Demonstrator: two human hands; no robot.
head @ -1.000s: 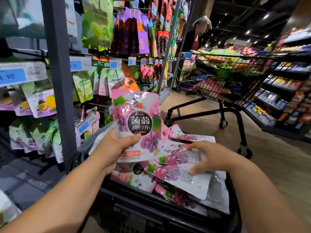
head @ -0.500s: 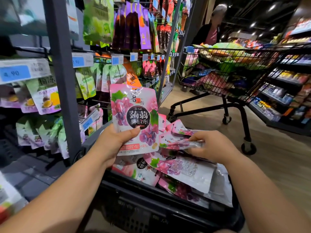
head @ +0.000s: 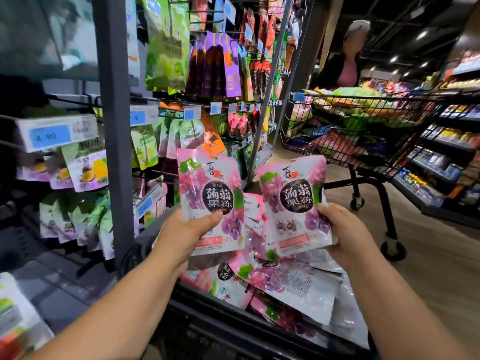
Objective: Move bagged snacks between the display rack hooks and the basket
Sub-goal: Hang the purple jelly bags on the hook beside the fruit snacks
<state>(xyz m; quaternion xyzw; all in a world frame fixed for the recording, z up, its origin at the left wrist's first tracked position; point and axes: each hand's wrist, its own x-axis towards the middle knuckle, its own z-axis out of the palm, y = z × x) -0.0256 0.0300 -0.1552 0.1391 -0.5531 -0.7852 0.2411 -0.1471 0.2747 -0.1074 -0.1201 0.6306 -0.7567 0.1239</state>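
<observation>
My left hand (head: pixel 181 235) grips a pink grape-jelly bag (head: pixel 207 193) upright by its lower edge, thumb across the front. Beside it, my right hand (head: pixel 345 232) holds a second identical bag (head: pixel 293 201) upright, front facing me. Both bags hover above the black basket (head: pixel 233 331), which holds several more of the same pink bags (head: pixel 293 284) lying flat. The display rack (head: pixel 117 152) stands to the left, with bagged snacks hanging on its hooks.
A dark upright post of the rack rises just left of my left hand. Price tags (head: pixel 49 136) stick out on the hook ends. A wire shopping cart (head: pixel 363 131) full of goods stands ahead on the right, with a person (head: pixel 345 63) behind it. Shelves line the right side.
My right hand picked a second pink bag out of the basket and raised it upright beside the first. The left hand's bag stayed up, roughly in place.
</observation>
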